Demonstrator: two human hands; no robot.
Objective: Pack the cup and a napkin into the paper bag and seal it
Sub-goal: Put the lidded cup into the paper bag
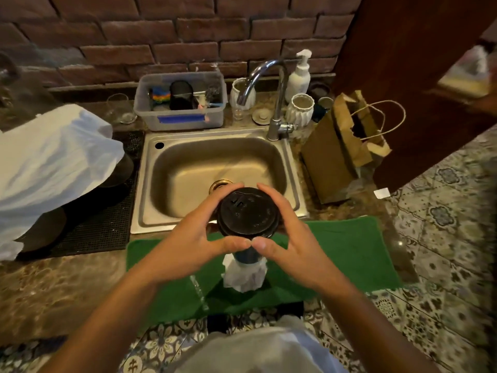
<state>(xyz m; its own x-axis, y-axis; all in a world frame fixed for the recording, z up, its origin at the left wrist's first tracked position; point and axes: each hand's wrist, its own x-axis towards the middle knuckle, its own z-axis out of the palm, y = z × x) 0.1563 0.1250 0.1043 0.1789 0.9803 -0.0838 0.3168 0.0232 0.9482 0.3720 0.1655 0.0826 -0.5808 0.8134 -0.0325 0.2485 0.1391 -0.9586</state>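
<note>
A dark cup with a black lid [248, 212] is held above the green mat [344, 249], seen from the top. My left hand [193, 238] and my right hand [290, 240] both wrap around the lid's rim, thumbs meeting at its near side. A white napkin [243, 275] is crumpled around the bottom of the cup. The brown paper bag [333, 154] with twine handles stands open on the counter to the right of the sink, apart from my hands.
A steel sink [215, 168] with a tap [277, 103] lies just behind the cup. A plastic bin [183, 119], glasses, white ribbed pots and a soap bottle [300, 74] line the brick wall. White cloth [51, 162] covers the left. A wooden panel stands right.
</note>
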